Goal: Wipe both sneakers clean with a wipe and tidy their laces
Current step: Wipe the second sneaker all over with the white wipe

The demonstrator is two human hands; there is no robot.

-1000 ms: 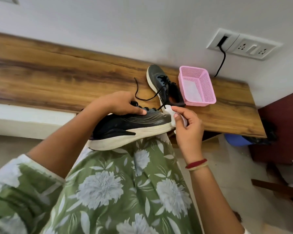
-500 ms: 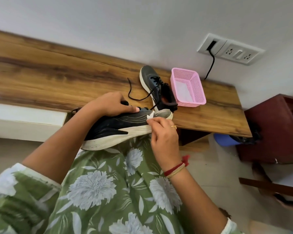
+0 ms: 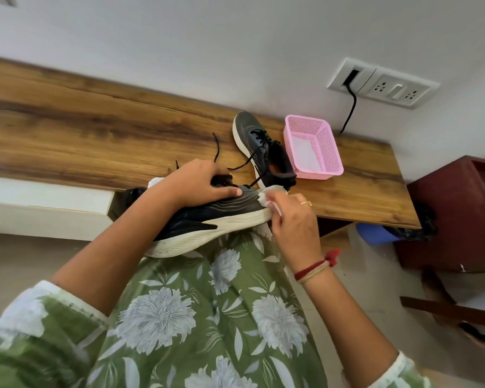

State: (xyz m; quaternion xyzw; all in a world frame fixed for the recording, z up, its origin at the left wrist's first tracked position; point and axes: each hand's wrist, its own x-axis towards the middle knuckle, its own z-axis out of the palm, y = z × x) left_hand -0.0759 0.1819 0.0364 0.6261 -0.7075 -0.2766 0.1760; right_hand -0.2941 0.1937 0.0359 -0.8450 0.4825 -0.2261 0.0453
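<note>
Lap (image 3: 207,317) in green floral cloth, nearest the camera. The first sneaker (image 3: 207,219) lies across it on its sole, toe pointing right toward the table (image 3: 95,135) edge. The lap likely serves as a rest, so the shoe stays level and close for wiping.

Left hand (image 3: 199,183) clamps the top of the shoe at the lacing, fingers curled over and thumb laid along the side. It probably braces the shoe against the rubbing. Right hand (image 3: 294,219), with ring and red wrist thread, has its fingers curled and pinches a crumpled white wipe (image 3: 266,201). The wipe is pressed to the toe where upper meets sole. Judged step: cleaning the toe of the first shoe.

The shoe has a dark upper with wavy lines and a thick off-white sole with grey scuffs along its edge. A black lace (image 3: 216,147) trails loose onto the table, not tidied.

The second sneaker (image 3: 252,135) lies on the table beyond, toe away, laces slack, apparently waiting its turn. The pink mesh basket (image 3: 329,147) sits just beside it with a white sheet (image 3: 305,155) inside, possibly spare wipes kept within reach.

Farther back are the wall socket plate (image 3: 384,85) with a black cable (image 3: 350,107) and, at right, a dark red cabinet (image 3: 459,214).
</note>
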